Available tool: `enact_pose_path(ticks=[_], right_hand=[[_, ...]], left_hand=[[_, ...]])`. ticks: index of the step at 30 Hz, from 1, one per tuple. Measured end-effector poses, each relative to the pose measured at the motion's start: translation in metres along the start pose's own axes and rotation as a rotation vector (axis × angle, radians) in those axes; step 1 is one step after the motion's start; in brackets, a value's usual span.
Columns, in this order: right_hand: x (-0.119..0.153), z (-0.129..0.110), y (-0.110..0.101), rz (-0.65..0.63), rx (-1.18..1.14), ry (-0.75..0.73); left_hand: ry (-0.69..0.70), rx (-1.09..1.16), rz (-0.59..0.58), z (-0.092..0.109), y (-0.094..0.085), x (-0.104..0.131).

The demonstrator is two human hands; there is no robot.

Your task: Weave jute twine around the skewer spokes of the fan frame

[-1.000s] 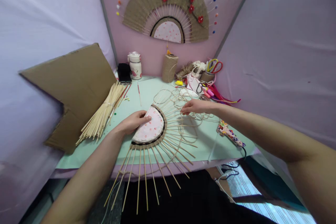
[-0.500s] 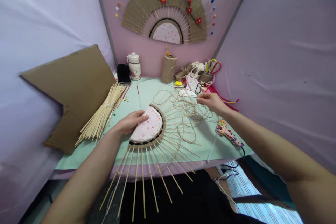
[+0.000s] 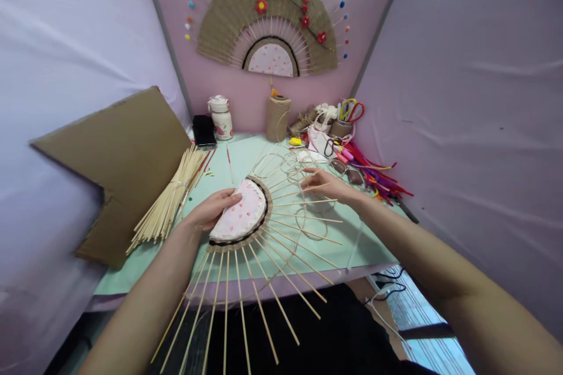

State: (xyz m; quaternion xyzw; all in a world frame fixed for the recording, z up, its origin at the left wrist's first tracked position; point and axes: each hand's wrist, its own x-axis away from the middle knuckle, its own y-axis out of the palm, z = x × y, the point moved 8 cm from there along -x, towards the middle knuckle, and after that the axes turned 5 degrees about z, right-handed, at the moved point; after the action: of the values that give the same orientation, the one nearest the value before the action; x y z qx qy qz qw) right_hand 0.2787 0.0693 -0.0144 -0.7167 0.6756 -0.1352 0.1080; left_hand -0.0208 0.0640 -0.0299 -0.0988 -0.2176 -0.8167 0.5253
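"Where's the fan?"

"In the left grip, which pinches its spotted half-round centre. The bare sticks spread to the right of that grip and over the near edge of the table."

"And the right grip?"

"Curled beside the far-right sticks. Whether it pinches the cord I can't tell; loops lie around it."

"What else?"

"A tied bundle left of the left grip; a twine spool beyond both."
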Motion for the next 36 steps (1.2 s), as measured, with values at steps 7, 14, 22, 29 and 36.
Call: enact_pose_path(ticks=[7,14,22,29,36], right_hand=[[0.027,-0.005,-0.055,0.361,0.001,-0.058],[0.062,0.000,-0.060,0.284,0.047,-0.030],[0.090,-0.003,-0.091,0.542,0.318,-0.093],[0.147,0.018,-0.137,0.602,0.759,0.101],[0.155,0.075,-0.133,0.443,0.975,0.276]], left_hand=[[0.017,-0.114,0.135,0.010,-0.007,0.007],[0.069,-0.172,0.192,0.018,-0.010,0.010],[0.068,-0.230,0.202,0.018,-0.009,0.010],[0.059,-0.234,0.236,0.016,-0.011,0.010],[0.057,-0.243,0.276,0.021,-0.008,0.013]])
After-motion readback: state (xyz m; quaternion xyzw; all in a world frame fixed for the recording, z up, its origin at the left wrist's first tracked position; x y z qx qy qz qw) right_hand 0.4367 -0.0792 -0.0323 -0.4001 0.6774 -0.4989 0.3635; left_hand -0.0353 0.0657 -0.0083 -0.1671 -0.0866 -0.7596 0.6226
